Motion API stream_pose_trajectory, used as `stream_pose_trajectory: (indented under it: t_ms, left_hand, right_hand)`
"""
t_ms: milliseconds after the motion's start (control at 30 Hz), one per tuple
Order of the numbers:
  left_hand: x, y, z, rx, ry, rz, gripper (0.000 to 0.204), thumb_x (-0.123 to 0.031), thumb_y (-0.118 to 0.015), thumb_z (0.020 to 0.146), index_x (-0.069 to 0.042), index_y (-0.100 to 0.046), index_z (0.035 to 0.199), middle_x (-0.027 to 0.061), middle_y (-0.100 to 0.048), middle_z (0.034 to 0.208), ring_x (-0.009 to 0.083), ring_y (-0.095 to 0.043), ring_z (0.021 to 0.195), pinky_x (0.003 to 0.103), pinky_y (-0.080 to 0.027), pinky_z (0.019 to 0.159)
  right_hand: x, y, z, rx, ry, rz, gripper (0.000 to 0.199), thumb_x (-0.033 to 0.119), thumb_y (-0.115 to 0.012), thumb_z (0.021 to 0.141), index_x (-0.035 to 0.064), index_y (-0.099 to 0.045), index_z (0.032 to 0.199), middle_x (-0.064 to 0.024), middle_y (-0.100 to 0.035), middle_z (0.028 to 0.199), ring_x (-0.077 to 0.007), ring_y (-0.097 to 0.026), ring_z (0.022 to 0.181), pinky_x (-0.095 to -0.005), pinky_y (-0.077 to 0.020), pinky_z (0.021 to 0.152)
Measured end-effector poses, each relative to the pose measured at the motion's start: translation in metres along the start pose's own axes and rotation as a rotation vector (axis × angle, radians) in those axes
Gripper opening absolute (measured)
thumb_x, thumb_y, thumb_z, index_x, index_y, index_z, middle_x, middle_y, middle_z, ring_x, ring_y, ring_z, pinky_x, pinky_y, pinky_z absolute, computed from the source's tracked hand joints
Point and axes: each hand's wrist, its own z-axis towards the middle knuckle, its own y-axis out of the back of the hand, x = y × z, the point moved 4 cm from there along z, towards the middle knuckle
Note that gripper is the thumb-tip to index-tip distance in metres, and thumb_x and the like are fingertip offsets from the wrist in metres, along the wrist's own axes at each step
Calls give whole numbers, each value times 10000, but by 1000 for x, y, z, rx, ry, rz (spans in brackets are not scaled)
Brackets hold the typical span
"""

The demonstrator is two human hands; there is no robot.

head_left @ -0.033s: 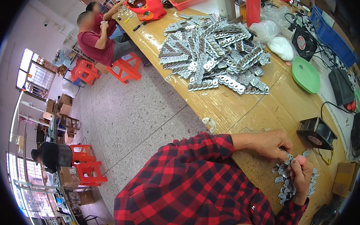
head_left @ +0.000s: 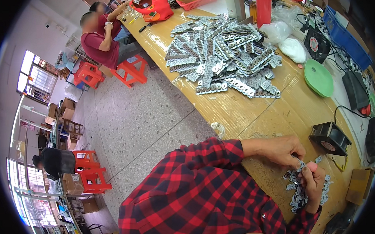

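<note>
At the near right end of the table, my left hand [head_left: 284, 150] and my right hand [head_left: 313, 181] meet with fingers bent in a pinch. Between their fingertips is a small silvery metal piece [head_left: 301, 166], partly covered by the fingers. Beneath and around my right hand lies a small pile of similar silvery pieces [head_left: 298, 198]. Farther up the table spreads a large heap of silvery strips [head_left: 228, 52], set with rows of round dark parts. Fine detail of the held piece is too small to make out.
A black fan [head_left: 330, 140] stands just beyond my hands, with a cardboard box [head_left: 358, 187] to the right. A green plate [head_left: 318, 78], cables and a blue crate [head_left: 345, 37] line the far side. Two people sit at the table's far end near red stools [head_left: 130, 71].
</note>
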Motion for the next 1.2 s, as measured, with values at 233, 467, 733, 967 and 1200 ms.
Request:
stream_pose_trajectory:
  t_ms: [233,467,733,967,1200]
  left_hand:
    - [-6,1,0,22,-44,146,231,-195,-637,736,17,-549,704,154,-473,555,237,-451,488,384,-344,488]
    - [-14,3,5,110,-27,151,237,-184,-628,715,30,-531,685,185,-484,556,291,-480,503,408,-356,503]
    - [-2,11,24,35,-79,233,237,-166,-615,693,36,-503,639,195,-490,555,327,-498,503,420,-360,495]
    - [-16,3,32,128,-105,266,234,-178,-627,682,18,-511,627,186,-515,567,334,-520,523,423,-370,506]
    - [-5,19,38,235,-57,117,236,-241,-651,773,-5,-638,780,148,-566,622,222,-555,564,366,-426,535]
  right_hand:
    - [4,-4,2,59,123,-157,275,115,-534,919,13,-568,665,17,-499,529,-56,-432,434,-209,-317,426]
    - [9,-5,-1,136,-104,-10,279,186,-524,938,36,-583,710,34,-512,556,-38,-440,463,-194,-332,438]
    - [3,-5,7,-95,2,-90,305,229,-471,996,73,-513,737,57,-431,542,-16,-362,436,-180,-267,409]
    - [-1,2,-5,-79,32,-54,303,238,-474,996,75,-519,744,54,-446,551,-11,-356,435,-177,-258,404]
    - [16,-1,10,-53,-4,-279,191,111,-516,939,28,-546,770,-6,-456,588,-99,-430,535,-276,-332,492]
